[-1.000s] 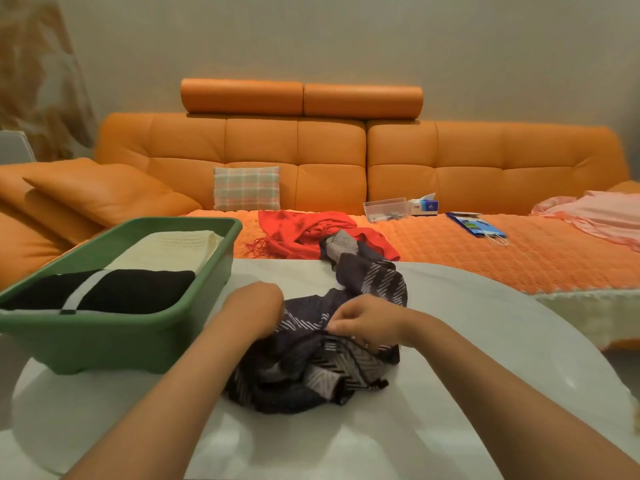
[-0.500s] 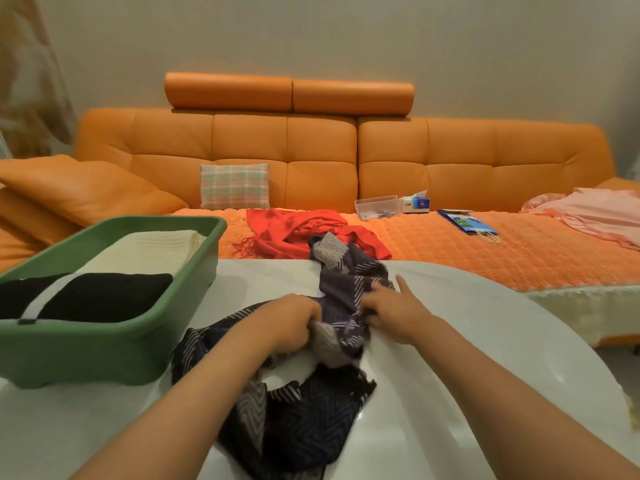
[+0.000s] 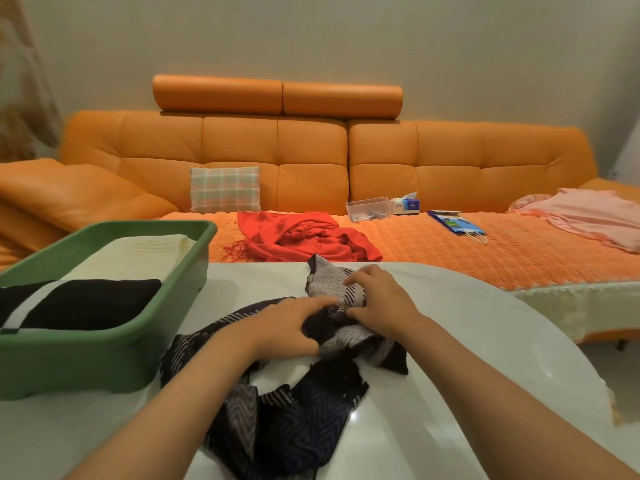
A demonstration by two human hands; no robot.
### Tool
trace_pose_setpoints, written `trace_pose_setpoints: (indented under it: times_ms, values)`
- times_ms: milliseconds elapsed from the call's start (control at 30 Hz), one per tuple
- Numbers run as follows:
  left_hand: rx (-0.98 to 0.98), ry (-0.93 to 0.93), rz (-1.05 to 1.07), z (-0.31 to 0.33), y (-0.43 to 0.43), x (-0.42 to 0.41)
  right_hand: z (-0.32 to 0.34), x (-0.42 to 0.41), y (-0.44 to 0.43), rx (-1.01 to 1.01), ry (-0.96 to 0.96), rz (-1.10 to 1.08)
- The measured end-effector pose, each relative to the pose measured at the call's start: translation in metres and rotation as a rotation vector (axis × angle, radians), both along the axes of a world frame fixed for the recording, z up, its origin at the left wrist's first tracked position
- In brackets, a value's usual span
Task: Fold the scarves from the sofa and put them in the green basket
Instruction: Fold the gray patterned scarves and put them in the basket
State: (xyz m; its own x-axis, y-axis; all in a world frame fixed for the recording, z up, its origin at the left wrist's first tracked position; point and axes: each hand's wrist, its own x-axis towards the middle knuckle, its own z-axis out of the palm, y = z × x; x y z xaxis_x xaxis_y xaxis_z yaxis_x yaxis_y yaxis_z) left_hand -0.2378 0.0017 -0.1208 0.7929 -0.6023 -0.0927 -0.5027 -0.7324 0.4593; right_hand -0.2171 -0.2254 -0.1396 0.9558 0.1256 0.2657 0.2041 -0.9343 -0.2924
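Note:
A dark navy and grey zigzag scarf [image 3: 298, 420] lies crumpled on the white table [image 3: 485, 358], one end hanging over the near edge. My left hand [image 3: 287, 323] and my right hand [image 3: 377, 299] both grip bunched cloth near its far end, close together. The green basket [image 3: 104, 351] stands at the left on the table, holding a folded black scarf with a white stripe [image 3: 83, 303] and a folded cream scarf [image 3: 138, 254]. A red fringed scarf [image 3: 304, 237] lies rumpled on the orange sofa [image 3: 450, 251] behind the table.
On the sofa seat are a plaid cushion [image 3: 225, 188], a clear plastic box [image 3: 369, 207], a tissue box [image 3: 407, 204], a blue bag [image 3: 455, 225] and a pink cloth [image 3: 588, 216] at the right. A large orange cushion [image 3: 76, 192] lies at the left.
The scarf has been drawn out from a heap and now spreads toward the near table edge. Both hands have moved farther from me along the cloth, the right one now curled on it.

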Motion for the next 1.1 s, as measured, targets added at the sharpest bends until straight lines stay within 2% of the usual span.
trace_pose_setpoints:
  times_ms: [100, 200, 267, 333, 400, 467, 600, 633, 700, 767, 867, 933, 1033, 1100]
  values:
    - [0.324, -0.237, 0.012, -0.016, -0.009, 0.0, -0.012, 0.007, -0.002, -0.12, 0.207, 0.02]
    - [0.413, -0.241, 0.113, -0.017, -0.003, 0.007, -0.019, 0.009, -0.001, -0.173, 0.427, 0.064]
    - [0.357, -0.245, 0.157, -0.013, 0.0, 0.009, -0.016, 0.009, 0.001, -0.194, 0.392, 0.058]
    - [0.258, -0.292, 0.19, -0.008, 0.001, 0.009, -0.01, 0.007, 0.004, -0.141, 0.271, 0.076]
    - [0.153, -0.348, 0.208, -0.005, -0.001, 0.008, -0.003, 0.001, 0.003, -0.114, 0.245, 0.074]
    - [0.065, -0.389, 0.228, 0.001, -0.006, 0.004, 0.006, -0.009, -0.005, -0.011, 0.317, 0.069]
    - [-0.16, -0.435, 0.224, 0.019, -0.024, -0.004, 0.034, -0.034, -0.041, 0.521, 0.653, 0.017]
    - [-0.227, -0.404, 0.209, 0.023, -0.031, -0.005, 0.042, -0.039, -0.052, 0.58, 0.679, -0.012]
    - [-0.343, -0.335, 0.172, 0.031, -0.046, -0.005, 0.049, -0.043, -0.073, 0.523, 0.586, -0.08]
    - [-0.409, -0.342, 0.162, 0.034, -0.062, -0.002, 0.048, -0.042, -0.09, 0.383, 0.418, -0.187]
    - [-0.43, -0.355, 0.192, 0.025, -0.078, 0.009, 0.039, -0.042, -0.101, -0.124, 0.141, -0.381]
    - [-0.362, -0.316, 0.194, 0.008, -0.081, 0.018, 0.03, -0.041, -0.093, -0.312, 0.017, -0.32]
    - [-0.243, -0.275, 0.193, -0.011, -0.076, 0.024, 0.024, -0.04, -0.062, -0.244, -0.067, -0.067]
    - [-0.201, -0.26, 0.2, -0.014, -0.068, 0.025, 0.018, -0.039, -0.043, -0.234, -0.036, 0.086]
